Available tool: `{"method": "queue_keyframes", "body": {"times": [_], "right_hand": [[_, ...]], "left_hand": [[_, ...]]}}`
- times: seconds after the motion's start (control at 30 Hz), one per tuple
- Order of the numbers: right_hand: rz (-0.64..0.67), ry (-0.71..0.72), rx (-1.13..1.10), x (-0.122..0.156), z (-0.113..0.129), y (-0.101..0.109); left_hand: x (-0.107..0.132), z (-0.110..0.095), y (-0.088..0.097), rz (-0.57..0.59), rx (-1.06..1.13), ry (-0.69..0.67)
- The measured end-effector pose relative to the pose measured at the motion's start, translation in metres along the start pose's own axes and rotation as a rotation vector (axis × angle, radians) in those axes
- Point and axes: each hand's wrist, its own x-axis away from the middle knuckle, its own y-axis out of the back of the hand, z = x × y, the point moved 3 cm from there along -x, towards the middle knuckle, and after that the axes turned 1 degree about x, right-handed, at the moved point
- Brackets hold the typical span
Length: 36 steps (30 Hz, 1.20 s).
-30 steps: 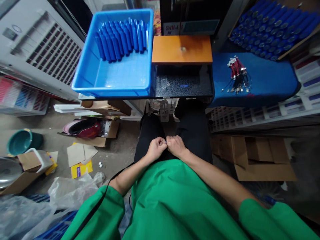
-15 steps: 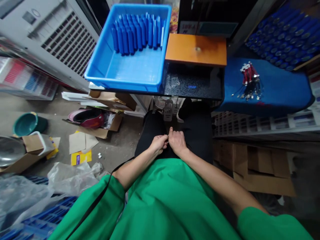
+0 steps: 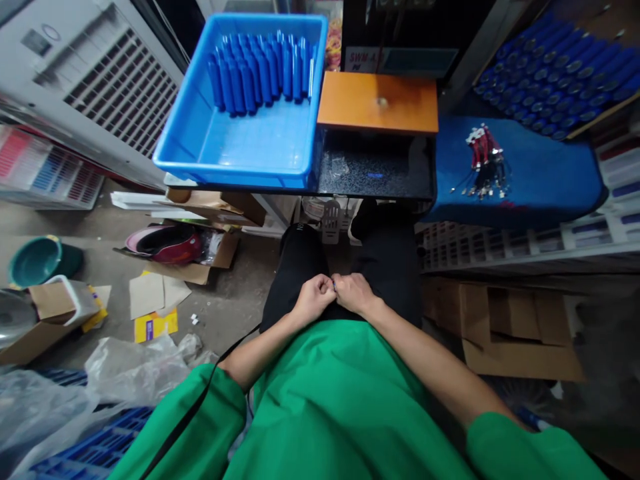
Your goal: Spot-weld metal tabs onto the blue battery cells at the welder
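Observation:
Above my lap, my left hand [image 3: 315,297] and my right hand [image 3: 354,292] meet, fingertips close together. Both are closed in a pinch. Something tiny shows between them, too small to name. In front of me a blue plastic bin [image 3: 260,150] holds a cluster of upright blue cylinders [image 3: 250,73] at its far side. To its right lies an orange board [image 3: 377,100] over a black speckled surface [image 3: 375,173]. A bunch of short red and black wires with white connectors [image 3: 484,160] rests on a blue padded surface [image 3: 540,173] farther right.
Stacked blue cylinders [image 3: 555,80] stand at the back right. An open cardboard box [image 3: 520,333] is on the floor at right. A green basin [image 3: 45,260], a box with a red helmet-like object [image 3: 170,243] and plastic bags [image 3: 135,367] lie at left.
The view has shifted slightly, so the bench things sit further left. My hands have come a little nearer my body, and my right index finger, raised before, is now curled in.

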Motion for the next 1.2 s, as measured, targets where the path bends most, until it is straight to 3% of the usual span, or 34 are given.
{"method": "queue_keyframes", "body": {"times": [0.2,0.3,0.4,0.47,0.53,0.63,0.7,0.77,0.93,1.2], "right_hand": [[0.163,0.192,-0.226,0.002,0.0,0.004],[0.28,0.266,-0.429,0.003,0.001,0.004],[0.35,0.296,-0.529,0.005,0.004,0.001],[0.264,0.246,-0.482,0.005,0.005,0.0],[0.093,0.144,-0.368,0.004,0.005,0.001],[-0.105,0.015,-0.188,0.003,0.006,0.002],[-0.166,-0.028,-0.118,0.002,0.006,0.002],[-0.189,-0.085,-0.086,0.0,0.004,0.001],[-0.236,-0.161,-0.175,-0.003,-0.002,0.0],[-0.372,0.099,-0.544,-0.001,0.002,0.003]], "left_hand": [[0.01,-0.011,0.011,0.288,-0.318,-0.326],[0.011,-0.014,0.017,0.465,-0.377,-0.401],[0.011,-0.015,0.022,0.533,-0.37,-0.407],[0.01,-0.015,0.022,0.46,-0.319,-0.351],[0.008,-0.014,0.02,0.269,-0.234,-0.24],[0.007,-0.005,0.01,0.015,0.027,0.08],[0.008,0.0,-0.001,-0.02,0.281,0.302],[0.009,-0.001,-0.007,-0.026,0.467,0.398],[0.013,-0.007,0.0,-0.016,0.611,0.294],[0.016,-0.007,0.008,-0.001,0.8,0.203]]}}
